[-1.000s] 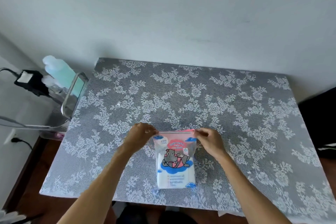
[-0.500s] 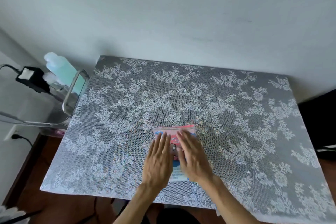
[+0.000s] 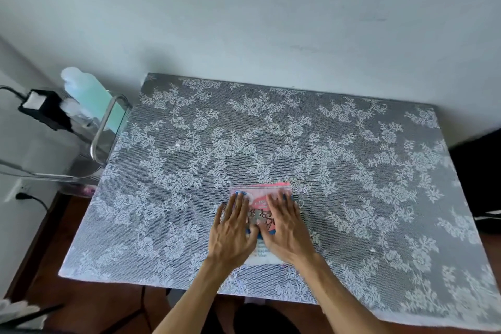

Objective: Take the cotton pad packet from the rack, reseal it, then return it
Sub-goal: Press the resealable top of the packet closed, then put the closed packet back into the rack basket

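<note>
The cotton pad packet (image 3: 260,192) lies flat on the lace-covered table (image 3: 352,171), near its front edge. It is a clear bag with a pink top strip and a cartoon animal print. My left hand (image 3: 233,228) rests palm down on the packet's left half, fingers spread and pointing away from me. My right hand (image 3: 284,225) lies flat on its right half in the same way. Both palms cover most of the bag; only the top strip, the middle print and a bit of the white bottom show. The metal rack (image 3: 104,130) stands off the table's left edge.
In the rack stands a pale green bottle (image 3: 92,95). A black power adapter (image 3: 43,106) with a cable sits further left, and a wall socket (image 3: 20,194) is below it. A dark object (image 3: 479,171) stands beyond the table's right edge. The wall runs behind the table.
A second ago both hands pinched the packet's top corners. They then let go and came down flat on the bag; since half a second ago they have barely shifted.
</note>
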The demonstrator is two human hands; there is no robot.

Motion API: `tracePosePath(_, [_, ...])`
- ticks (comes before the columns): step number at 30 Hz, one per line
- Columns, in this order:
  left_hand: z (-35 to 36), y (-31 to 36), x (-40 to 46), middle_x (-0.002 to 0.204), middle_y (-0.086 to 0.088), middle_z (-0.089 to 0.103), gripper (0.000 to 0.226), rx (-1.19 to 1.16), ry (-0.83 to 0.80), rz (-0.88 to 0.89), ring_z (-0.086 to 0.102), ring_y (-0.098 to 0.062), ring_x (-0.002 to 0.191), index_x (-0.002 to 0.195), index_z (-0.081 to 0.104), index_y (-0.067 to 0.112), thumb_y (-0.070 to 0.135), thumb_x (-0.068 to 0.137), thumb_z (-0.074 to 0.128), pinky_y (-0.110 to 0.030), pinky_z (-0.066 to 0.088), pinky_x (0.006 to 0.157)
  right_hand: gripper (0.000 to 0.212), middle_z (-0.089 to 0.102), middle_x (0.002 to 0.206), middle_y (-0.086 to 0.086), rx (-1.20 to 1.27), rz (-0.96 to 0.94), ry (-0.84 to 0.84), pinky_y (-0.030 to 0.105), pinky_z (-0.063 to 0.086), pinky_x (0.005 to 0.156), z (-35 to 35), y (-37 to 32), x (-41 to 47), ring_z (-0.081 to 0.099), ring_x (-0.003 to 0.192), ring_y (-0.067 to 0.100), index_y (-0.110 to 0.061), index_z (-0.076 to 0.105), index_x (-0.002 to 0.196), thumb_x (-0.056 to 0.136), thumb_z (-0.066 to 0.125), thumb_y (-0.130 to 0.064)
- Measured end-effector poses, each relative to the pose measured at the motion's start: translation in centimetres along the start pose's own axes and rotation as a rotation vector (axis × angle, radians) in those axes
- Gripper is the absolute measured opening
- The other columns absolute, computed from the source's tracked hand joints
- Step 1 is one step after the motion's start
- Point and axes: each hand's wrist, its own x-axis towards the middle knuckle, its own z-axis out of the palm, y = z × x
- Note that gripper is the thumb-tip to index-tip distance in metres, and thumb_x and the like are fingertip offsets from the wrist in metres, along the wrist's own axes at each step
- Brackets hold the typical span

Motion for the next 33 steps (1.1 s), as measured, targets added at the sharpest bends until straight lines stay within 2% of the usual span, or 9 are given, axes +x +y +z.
tracePosePath(6, [-0.4,-0.1,0.1,0.162,0.002,-0.003,0.076,-0.011,0.008,0.002,-0.012,-0.010,0.148,0.154,0.002,0.021,0.058,0.089,0.011,-0.039,-0.002,0.123,0.083,-0.017,0.160,0.004,0.079,-0.001,-0.028,0.044,-0.009,0.120,-0.9,-0.1,0.1,-0.024,0.145,0.017,-0.028,-0.010,0.152,0.086,0.008,-0.076])
tracePosePath(10, [-1.0,0.0,-0.5,0.162,0.000,-0.003,0.067,-0.063,0.104,0.068,-0.012,-0.011,0.149,0.155,0.006,0.019,0.051,0.096,0.014,-0.038,0.001,0.123,0.068,-0.010,0.162,0.001,0.108,-0.070,0.114,0.041,-0.008,0.121,-2.1,0.4,-0.8,-0.014,0.148,0.014,-0.025,0.003,0.154,0.097,0.014,-0.060])
tracePosePath(13, [-1.0,0.0,-0.5,0.163,0.001,-0.001,0.062,-0.063,0.074,0.104,-0.013,-0.010,0.148,0.155,0.005,0.020,0.045,0.098,0.010,-0.037,0.003,0.123,0.062,-0.007,0.162,0.003,0.021,-0.171,0.093,0.044,-0.002,0.122,-2.1,0.7,-1.0,-0.014,0.148,0.015,-0.025,0.006,0.154,0.101,0.019,-0.053])
tracePosePath(19, [-0.4,-1.0,-0.1,0.162,0.006,-0.001,0.069,0.052,-0.017,0.075,-0.017,-0.009,0.147,0.154,0.002,0.023,0.055,0.093,0.007,-0.043,-0.011,0.121,0.083,-0.007,0.162,-0.002,-0.073,-0.097,-0.003,0.050,-0.007,0.119,-1.6,2.8,-0.1,-0.017,0.146,0.008,-0.025,0.001,0.154,0.090,0.017,-0.076])
tracePosePath(24, [-0.3,-1.5,0.3,0.162,0.005,-0.005,0.073,0.064,-0.034,0.081,-0.018,-0.010,0.147,0.154,-0.004,0.024,0.062,0.092,0.003,-0.047,-0.018,0.118,0.085,-0.007,0.162,-0.004,-0.104,-0.094,0.000,0.051,-0.015,0.115,-1.4,3.1,0.0,-0.018,0.146,0.007,-0.025,0.000,0.154,0.089,0.015,-0.078])
tracePosePath(27, [-0.6,-1.5,0.0,0.161,-0.002,-0.009,0.075,0.024,-0.010,0.074,-0.018,-0.014,0.147,0.153,-0.007,0.020,0.062,0.091,0.001,-0.046,-0.015,0.120,0.082,-0.005,0.162,-0.001,-0.050,-0.098,0.011,0.056,-0.005,0.119,-1.9,2.6,-0.3,-0.015,0.147,0.009,-0.026,0.004,0.153,0.090,0.013,-0.076])
tracePosePath(29, [-1.1,-1.3,-0.4,0.162,-0.005,-0.003,0.075,-0.011,0.050,0.039,-0.013,-0.017,0.149,0.154,-0.003,0.015,0.058,0.092,-0.001,-0.043,-0.010,0.122,0.072,0.008,0.162,0.002,0.089,-0.068,0.090,0.057,0.009,0.118,-2.7,2.2,-0.8,-0.001,0.149,0.012,-0.027,0.018,0.152,0.094,0.017,-0.069])
tracePosePath(31, [-1.7,-1.0,-1.3,0.161,-0.007,0.017,0.074,-0.090,0.139,-0.026,0.006,-0.020,0.150,0.154,0.008,0.014,0.058,0.095,0.004,-0.042,0.004,0.123,0.061,0.028,0.157,0.005,0.282,0.037,0.221,0.055,0.031,0.113,-3.6,1.9,-1.6,0.024,0.144,0.018,-0.026,0.032,0.147,0.097,0.026,-0.058])
tracePosePath(33, [-2.2,-1.0,-2.5,0.150,-0.009,0.042,0.072,-0.198,0.222,-0.110,0.036,-0.026,0.139,0.153,0.021,0.016,0.061,0.096,0.015,-0.043,0.030,0.116,0.052,0.044,0.140,0.004,0.347,0.119,0.332,0.045,0.045,0.102,-4.0,1.8,-2.7,0.041,0.126,0.014,-0.026,0.037,0.143,0.097,0.034,-0.051])
